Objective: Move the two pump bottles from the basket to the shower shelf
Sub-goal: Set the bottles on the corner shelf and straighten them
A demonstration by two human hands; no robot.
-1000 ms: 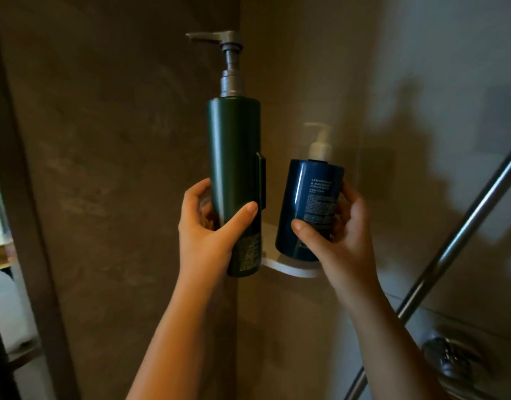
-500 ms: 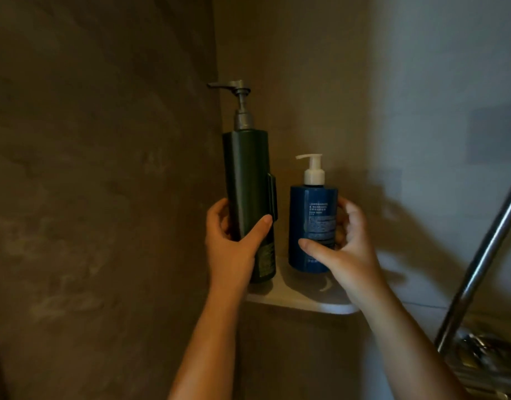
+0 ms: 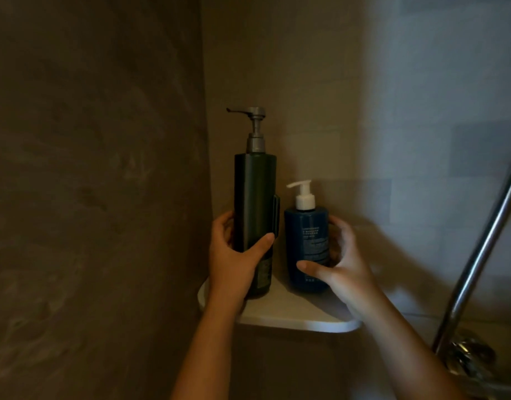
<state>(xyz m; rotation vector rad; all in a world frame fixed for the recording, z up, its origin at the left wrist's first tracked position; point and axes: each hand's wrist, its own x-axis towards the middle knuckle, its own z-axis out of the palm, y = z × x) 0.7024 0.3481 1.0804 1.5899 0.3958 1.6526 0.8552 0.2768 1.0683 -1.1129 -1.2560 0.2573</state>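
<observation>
Single head view, close, facing forward into wall corner at shelf [image 3: 292, 319] height.

Blue pump bottle [image 3: 306, 243] label print blurred; nothing legible

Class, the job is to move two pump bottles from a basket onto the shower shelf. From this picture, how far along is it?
Nearly finished. Done: the tall green bottle and the short blue bottle both stand upright on the white corner shelf. In hand: the left hand grips the green bottle, and the right hand is around the blue one. Left: let go of both and withdraw. No basket is visible.
</observation>
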